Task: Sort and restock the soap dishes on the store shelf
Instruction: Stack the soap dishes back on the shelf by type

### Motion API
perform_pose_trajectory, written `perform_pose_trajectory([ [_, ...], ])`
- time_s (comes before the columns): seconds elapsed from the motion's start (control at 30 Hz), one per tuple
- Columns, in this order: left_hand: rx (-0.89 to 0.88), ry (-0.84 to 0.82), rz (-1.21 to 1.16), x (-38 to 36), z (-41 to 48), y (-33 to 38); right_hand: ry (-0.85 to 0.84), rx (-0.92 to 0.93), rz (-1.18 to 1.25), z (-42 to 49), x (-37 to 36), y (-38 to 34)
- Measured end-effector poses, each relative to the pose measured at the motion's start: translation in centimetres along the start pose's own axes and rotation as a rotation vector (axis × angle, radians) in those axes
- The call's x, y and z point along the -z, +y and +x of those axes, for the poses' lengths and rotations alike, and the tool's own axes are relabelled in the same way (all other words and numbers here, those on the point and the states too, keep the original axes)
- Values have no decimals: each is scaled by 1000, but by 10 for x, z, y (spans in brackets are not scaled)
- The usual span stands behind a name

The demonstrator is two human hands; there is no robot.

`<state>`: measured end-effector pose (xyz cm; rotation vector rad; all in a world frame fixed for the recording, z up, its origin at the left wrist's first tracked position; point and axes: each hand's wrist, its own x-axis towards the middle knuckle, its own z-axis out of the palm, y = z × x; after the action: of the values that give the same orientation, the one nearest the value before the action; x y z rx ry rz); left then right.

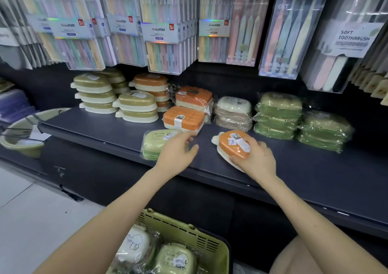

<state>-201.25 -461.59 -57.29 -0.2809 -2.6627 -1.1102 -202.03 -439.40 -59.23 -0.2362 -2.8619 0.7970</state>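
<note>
On the dark shelf my right hand grips an orange and cream soap dish near the front edge. My left hand hovers with spread fingers over a wrapped green soap dish, partly covering it. Behind stand stacks of dishes: olive and cream ones, orange ones, wrapped orange ones, wrapped cream and brown ones and wrapped green ones. A green basket below holds a white dish and a green dish.
Packs of toothbrushes hang above the shelf, low over the back stacks. A pale green basin sits at the left end. More wrapped green dishes stand at the right. White floor tiles lie at the lower left.
</note>
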Motion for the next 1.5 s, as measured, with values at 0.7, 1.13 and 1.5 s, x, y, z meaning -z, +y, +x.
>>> perform_pose_trajectory([
  [0.7, 234, 493, 212, 173, -3, -216, -391, 614, 217, 67, -123, -282],
  [1.13, 149, 70, 126, 154, 56, -271, 71, 664, 21, 107, -154, -278],
  [1.5, 8, -1, 259, 169, 41, -277, -203, 507, 73, 171, -173, -273],
])
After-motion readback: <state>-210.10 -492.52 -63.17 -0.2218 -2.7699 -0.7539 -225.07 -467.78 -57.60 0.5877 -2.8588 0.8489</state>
